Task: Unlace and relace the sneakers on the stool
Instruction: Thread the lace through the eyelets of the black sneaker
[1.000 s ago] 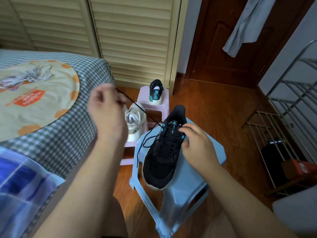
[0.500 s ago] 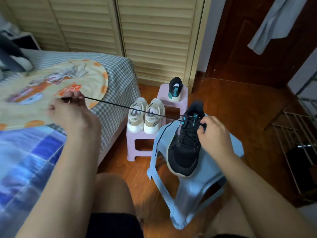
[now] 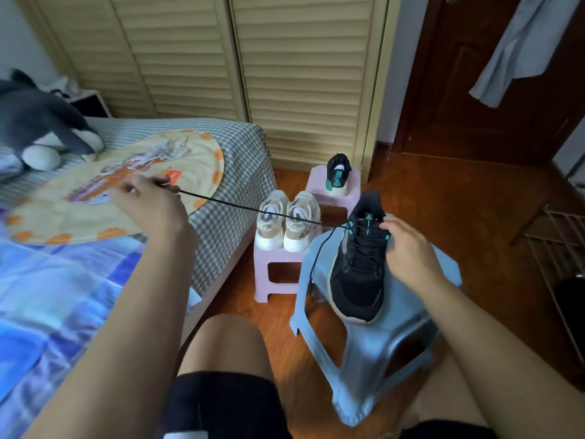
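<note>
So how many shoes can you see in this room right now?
4. A black shoe on the blue stool, a beige pair on the near pink stool, another black one on the far pink stool. More may be hidden.

Glossy blue plastic stool [image 3: 437, 274], matt black mesh sneaker [image 3: 357, 280], polished wooden floor [image 3: 474, 217].
</note>
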Tool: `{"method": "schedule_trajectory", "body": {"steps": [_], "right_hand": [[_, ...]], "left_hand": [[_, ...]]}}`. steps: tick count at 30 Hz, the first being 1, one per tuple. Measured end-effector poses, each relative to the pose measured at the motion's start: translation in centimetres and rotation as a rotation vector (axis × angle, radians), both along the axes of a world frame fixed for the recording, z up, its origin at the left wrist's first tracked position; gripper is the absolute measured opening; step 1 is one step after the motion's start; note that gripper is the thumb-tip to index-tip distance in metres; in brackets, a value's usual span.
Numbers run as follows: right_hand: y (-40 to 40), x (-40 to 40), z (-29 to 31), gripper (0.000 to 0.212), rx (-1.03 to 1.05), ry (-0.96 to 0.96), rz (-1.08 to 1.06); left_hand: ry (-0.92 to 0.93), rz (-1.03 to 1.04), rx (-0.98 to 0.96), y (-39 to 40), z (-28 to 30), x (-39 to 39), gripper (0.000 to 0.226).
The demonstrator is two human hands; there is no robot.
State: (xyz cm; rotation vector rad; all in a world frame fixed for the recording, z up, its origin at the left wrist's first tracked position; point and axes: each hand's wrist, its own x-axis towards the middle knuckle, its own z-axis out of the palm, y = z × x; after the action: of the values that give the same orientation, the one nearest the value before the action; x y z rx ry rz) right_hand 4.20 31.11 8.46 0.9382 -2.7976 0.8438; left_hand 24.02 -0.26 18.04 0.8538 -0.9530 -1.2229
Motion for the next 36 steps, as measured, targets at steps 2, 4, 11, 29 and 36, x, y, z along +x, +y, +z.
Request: {"method": "schedule_trajectory", "body": {"steps": [2, 4, 11, 29, 36], "right_hand": [[0.2, 0.2, 0.3, 0.060, -0.055, -0.091, 0.009], [0.3, 0.3, 0.4, 0.066, -0.145, -0.191, 0.009], [0.1, 2.7, 2.2, 0.018, -0.660, -0.521, 0.002], [1.1, -1.1, -0.2, 0.012, -0.794, -0.913, -0.333], [-0.2, -0.6, 0.0, 0.006, -0.795, -0.890, -0.424]], "left_hand": [[-0.284, -0.145, -0.014, 2.5, -0.4, -0.9, 0.011], [-0.482, -0.365, -0.126, 6.1, -1.5, -2.5, 0.014], [-0.577, -1.059, -0.374, 17.3, -4.7, -7.7, 0.011], [-0.813, -1.023, -0.359, 15.0, -12.7, -13.9, 0.062], [-0.753, -1.036, -0.267, 15.7, -13.3, -13.8, 0.055]]}}
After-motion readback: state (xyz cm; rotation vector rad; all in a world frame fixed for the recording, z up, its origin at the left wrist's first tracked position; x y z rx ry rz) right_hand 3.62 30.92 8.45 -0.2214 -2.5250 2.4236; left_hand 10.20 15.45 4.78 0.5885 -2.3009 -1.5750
